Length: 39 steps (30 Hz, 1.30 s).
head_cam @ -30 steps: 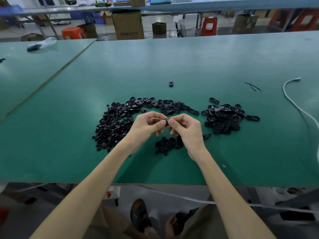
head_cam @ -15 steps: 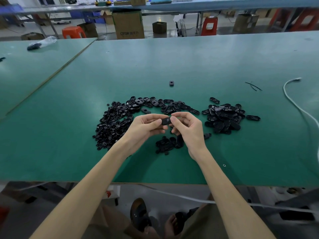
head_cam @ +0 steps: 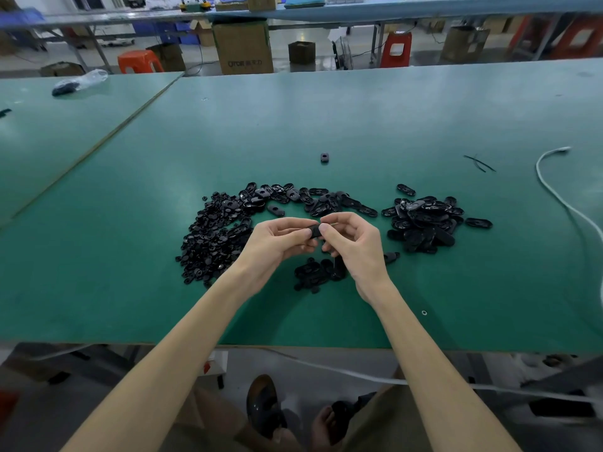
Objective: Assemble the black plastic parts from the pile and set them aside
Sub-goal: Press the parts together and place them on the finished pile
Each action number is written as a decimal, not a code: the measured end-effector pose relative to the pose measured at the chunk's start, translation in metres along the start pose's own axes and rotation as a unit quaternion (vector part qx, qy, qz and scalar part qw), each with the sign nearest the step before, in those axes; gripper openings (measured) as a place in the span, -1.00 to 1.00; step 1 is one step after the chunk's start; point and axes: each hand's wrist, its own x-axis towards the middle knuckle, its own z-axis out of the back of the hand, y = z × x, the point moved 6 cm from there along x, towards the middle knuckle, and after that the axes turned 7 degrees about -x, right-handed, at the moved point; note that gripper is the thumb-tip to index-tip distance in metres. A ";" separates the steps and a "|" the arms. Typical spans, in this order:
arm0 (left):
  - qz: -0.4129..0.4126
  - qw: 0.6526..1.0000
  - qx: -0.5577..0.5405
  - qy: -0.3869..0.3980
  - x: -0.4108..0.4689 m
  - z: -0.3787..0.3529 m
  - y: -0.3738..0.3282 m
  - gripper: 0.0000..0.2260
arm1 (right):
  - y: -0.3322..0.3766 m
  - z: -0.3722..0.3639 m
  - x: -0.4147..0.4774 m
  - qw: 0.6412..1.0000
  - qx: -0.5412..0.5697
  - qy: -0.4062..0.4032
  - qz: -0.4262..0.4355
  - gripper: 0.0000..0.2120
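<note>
My left hand (head_cam: 277, 246) and my right hand (head_cam: 354, 247) meet above the green table (head_cam: 326, 119), both pinching one small black plastic part (head_cam: 315, 231) between thumbs and fingertips. A big pile of small black parts (head_cam: 215, 236) lies to the left. An arc of oval black parts (head_cam: 310, 199) runs behind my hands. Another heap of oval parts (head_cam: 424, 221) sits to the right. A small cluster of black parts (head_cam: 315, 274) lies just under my hands, partly hidden by my right wrist.
A single black part (head_cam: 324, 157) lies alone farther back. A white cable (head_cam: 561, 197) curves along the right side, with thin black strips (head_cam: 479, 163) near it. A plastic bag (head_cam: 80, 81) rests on the neighbouring table at far left. Boxes and stools stand beyond.
My hands have stayed together over the small cluster; the fingers shifted slightly and the black part between them is turned a little, showing more of it.
</note>
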 end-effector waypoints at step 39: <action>-0.024 0.994 0.106 -0.006 -0.003 -0.001 -0.007 -0.87 | 0.000 0.000 -0.001 1.000 -0.006 0.013 -0.002 -0.91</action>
